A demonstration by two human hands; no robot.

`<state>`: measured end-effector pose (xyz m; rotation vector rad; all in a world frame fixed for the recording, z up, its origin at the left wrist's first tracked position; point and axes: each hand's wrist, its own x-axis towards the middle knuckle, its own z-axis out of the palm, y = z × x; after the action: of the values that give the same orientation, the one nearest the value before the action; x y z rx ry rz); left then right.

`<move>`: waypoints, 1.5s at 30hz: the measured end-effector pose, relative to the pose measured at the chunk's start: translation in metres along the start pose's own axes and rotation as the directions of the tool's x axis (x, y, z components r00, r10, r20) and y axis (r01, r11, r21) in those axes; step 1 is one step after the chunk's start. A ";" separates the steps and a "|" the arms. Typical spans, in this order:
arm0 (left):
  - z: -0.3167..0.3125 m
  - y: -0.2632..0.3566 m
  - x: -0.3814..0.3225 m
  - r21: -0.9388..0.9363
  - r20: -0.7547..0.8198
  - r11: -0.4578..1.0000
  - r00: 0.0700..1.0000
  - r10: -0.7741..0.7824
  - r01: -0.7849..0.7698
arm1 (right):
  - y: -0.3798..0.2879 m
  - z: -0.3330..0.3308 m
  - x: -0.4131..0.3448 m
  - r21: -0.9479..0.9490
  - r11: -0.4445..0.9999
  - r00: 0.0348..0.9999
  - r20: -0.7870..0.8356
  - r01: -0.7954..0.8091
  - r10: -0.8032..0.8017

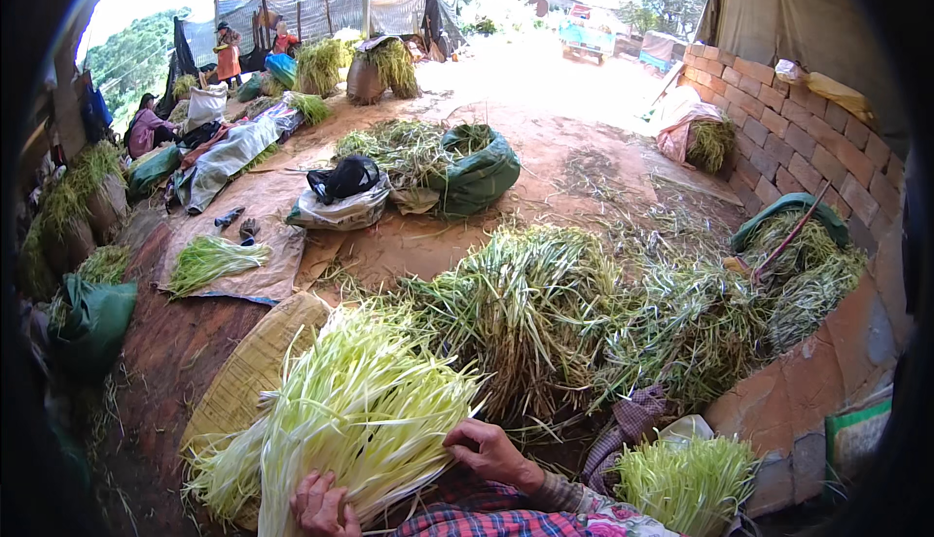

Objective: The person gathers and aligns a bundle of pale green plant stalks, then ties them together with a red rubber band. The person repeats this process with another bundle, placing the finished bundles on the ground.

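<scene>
A large bundle of pale yellow-green leaves, probably blanched chives, lies across my lap and over a flattened yellow woven sack. My left hand curls its fingers around the whitish lower part of the bundle. At the bundle's right edge, my right hand has thumb and forefinger pinched together at some leaves. A checked cloth covers my lap beneath both hands. To the right of my right forearm stands another bunch of pale leaves.
A heap of uncleaned green stalks lies just ahead, reaching toward a brick wall. Trimmed greens and a dark glove rest on a sheet. Beyond are a green sack, a seated person and a standing person.
</scene>
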<state>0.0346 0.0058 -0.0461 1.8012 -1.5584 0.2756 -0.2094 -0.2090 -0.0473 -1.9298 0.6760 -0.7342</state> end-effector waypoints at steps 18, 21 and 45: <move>0.004 0.047 -0.017 0.130 -0.121 0.991 0.993 0.011 0.005 | 0.057 -0.001 -0.003 0.206 0.978 0.997 -0.066 -0.029 0.044; 0.006 0.043 -0.012 0.128 0.018 0.992 1.000 -0.008 0.006 | 0.054 -0.006 -0.006 0.211 0.971 0.992 -0.033 -0.109 0.119; -0.027 0.005 -0.004 0.184 0.174 0.968 0.964 -0.203 0.170 | 0.072 -0.019 -0.055 0.574 0.772 0.839 -0.251 -0.274 0.484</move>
<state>0.0364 0.0259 -0.0275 2.1459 -1.5168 0.1489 -0.2710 -0.2102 -0.1170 -1.0996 0.9696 -0.9265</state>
